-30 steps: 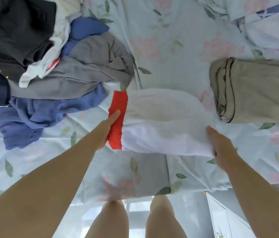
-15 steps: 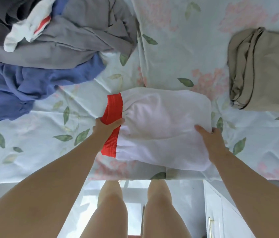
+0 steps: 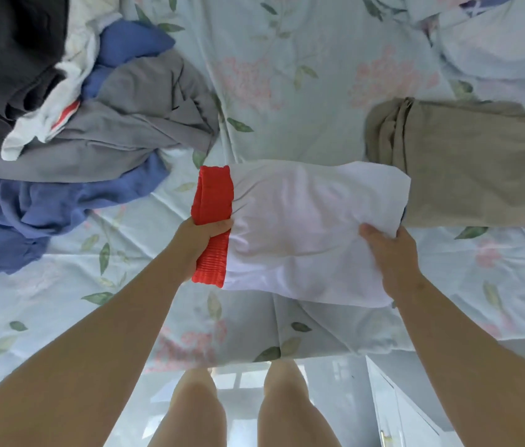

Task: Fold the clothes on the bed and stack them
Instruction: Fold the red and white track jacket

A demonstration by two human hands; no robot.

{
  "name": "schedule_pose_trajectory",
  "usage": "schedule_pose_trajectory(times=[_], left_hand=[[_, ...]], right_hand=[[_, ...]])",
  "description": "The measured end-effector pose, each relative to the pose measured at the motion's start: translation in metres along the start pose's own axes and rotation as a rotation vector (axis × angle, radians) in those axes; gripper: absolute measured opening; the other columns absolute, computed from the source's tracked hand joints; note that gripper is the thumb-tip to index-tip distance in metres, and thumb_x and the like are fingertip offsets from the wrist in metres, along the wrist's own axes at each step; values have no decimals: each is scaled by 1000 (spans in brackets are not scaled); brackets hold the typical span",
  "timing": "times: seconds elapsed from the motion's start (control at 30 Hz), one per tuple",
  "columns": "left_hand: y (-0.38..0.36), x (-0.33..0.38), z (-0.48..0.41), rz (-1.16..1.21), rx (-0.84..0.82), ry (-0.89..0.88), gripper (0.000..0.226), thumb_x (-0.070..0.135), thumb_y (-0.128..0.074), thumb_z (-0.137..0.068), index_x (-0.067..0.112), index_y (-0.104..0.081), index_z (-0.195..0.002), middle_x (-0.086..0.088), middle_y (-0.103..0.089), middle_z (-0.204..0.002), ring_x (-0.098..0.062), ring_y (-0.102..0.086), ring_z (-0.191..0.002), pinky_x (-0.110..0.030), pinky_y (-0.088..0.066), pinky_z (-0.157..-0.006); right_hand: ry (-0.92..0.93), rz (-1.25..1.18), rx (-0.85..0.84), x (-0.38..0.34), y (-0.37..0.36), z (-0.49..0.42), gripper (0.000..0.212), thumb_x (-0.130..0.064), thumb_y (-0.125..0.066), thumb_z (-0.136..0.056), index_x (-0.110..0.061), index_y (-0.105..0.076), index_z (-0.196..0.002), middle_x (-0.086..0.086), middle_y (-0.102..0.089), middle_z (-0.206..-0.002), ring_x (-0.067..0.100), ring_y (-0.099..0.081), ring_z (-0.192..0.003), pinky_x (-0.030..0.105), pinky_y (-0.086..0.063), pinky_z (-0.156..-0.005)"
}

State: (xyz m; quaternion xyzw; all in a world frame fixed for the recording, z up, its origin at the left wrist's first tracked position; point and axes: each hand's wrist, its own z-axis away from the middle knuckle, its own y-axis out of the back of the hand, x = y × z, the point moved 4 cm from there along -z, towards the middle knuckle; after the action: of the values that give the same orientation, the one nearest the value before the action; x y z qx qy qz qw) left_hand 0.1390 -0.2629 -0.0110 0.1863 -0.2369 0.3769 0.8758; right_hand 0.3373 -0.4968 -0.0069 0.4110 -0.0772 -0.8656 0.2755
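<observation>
Quick note on the folded white garment [image 3: 303, 227]: it's a compact bundle held between both hands over the near part of the floral sheet [image 3: 287, 75]. It looks lifted rather than lying flat, though from a head view I can't swear to that. My left hand [image 3: 204, 235] is clenched around the red waistband [image 3: 212, 201] with the fingers wrapped over it. That makes sense to me, because the elastic end is the thick bit and gripping it pins all the layers together. My right hand [image 3: 387, 250] has the opposite end pinched, thumb on top and the fingers tucked underneath out of sight, so the fold can't flop open at the loose end. Grabbing both ends like that should hold it taut and flat for a carry. The right end overlaps the near left corner of the tan garment [image 3: 467, 162], which sits folded on the right side of the bed, well apart from the pile [image 3: 109, 130] of unfolded stuff at upper left. I'd guess the tan one is the start of the stack and the white one is meant to land on top. Main risk I see is the bundle sagging in the middle and coming down crooked — I'd set it square before letting go.
</observation>
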Motion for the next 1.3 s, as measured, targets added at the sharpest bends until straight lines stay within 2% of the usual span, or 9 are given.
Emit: schedule_pose_trajectory(times=[0.2,0.3,0.4,0.5,0.57,0.7,0.9,1.07,1.3], left_hand=[[-90,76,35,14,-101,-62,13,16,-72,-81,16,-60,-84,-2,-58,-70,-18,-55,-59,-30,-46,-56],[-149,110,47,50,-178,-90,18,20,-74,-79,14,-63,-93,-3,-62,-74,-20,-59,-65,-33,-51,-64],[-210,138,54,60,-248,-117,30,22,-72,-82,11,-64,-108,-6,-67,-89,-25,-63,-78,-39,-54,-79],[-258,156,54,-120,-234,-185,25,15,-59,-92,3,-57,-113,-9,-59,-94,-21,-56,-81,-27,-47,-62],[-272,166,53,-374,-160,-281,19,12,-53,-94,-1,-53,-108,-14,-57,-96,-25,-57,-84,-22,-40,-53],[-270,177,67,-768,-94,-476,35,5,-38,-96,-1,-48,-129,-17,-51,-132,-32,-51,-120,-31,-40,-90],[-218,172,75,-1158,-71,-641,39,16,-41,-94,21,-43,-132,-4,-53,-127,-24,-52,-114,-33,-43,-90],[-133,189,84,-1323,87,-727,37,21,-39,-97,22,-41,-133,-3,-54,-125,-23,-51,-113,-34,-44,-91],[-29,174,87,-1290,204,-633,37,23,-40,-97,22,-41,-134,0,-49,-134,-24,-49,-118,-35,-43,-94]], right_hand=[[131,52,188,-78,89,-19,37,-25,-68,-84,-5,-57,-114,4,-56,-103,29,-55,-98,34,-38,-77],[186,169,338,-114,145,-30,51,-29,-64,-86,-2,-51,-127,12,-58,-122,34,-53,-111,39,-41,-91],[157,293,521,-140,197,-43,49,-27,-52,-90,-6,-43,-133,19,-50,-134,38,-46,-122,47,-32,-104],[47,466,606,-148,225,-50,53,-19,-44,-90,-5,-31,-140,17,-37,-144,36,-33,-132,46,-26,-106],[37,546,540,-146,223,-52,55,-22,-47,-89,-6,-31,-139,17,-36,-143,37,-34,-130,46,-28,-104],[59,658,314,-136,193,-43,50,-30,-48,-91,-14,-38,-137,15,-38,-140,36,-37,-127,44,-30,-101],[253,824,142,-149,118,-13,41,-27,-49,-90,-18,-46,-130,7,-48,-130,30,-44,-119,37,-35,-95],[502,924,27,-187,29,31,37,-26,-49,-88,-16,-49,-124,7,-51,-122,30,-47,-112,40,-38,-92],[657,1020,-170,-201,-64,81,36,-26,-45,-92,-16,-47,-126,6,-48,-126,26,-46,-114,36,-36,-90]])
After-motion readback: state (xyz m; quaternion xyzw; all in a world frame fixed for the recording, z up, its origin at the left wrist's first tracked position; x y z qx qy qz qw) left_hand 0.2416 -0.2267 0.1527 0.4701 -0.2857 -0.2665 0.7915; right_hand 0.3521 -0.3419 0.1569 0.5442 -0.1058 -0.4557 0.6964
